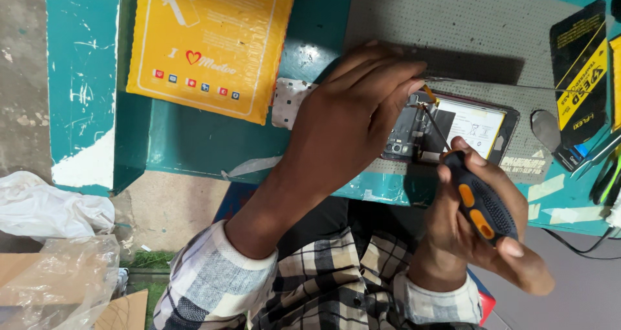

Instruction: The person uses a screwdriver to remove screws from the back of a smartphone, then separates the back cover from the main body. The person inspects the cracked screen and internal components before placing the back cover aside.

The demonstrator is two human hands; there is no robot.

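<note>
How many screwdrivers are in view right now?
1: the black-and-orange screwdriver in the right hand, tip on the opened phone. Tools at the right edge are unclear.

opened phone point(453, 132) on mat point(466, 26), mid-bench | padded envelope point(210, 42) well left of phone | tool packet point(582, 77) right of phone | screwdriver point(475, 200) just in front, tip on phone | left hand point(349, 120) over phone's left end

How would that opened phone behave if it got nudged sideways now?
The opened phone lies flat, so it would probably slide, not tip. The left hand pinning it likely resists that. Its exposed insides look fragile under the screwdriver tip.
</note>
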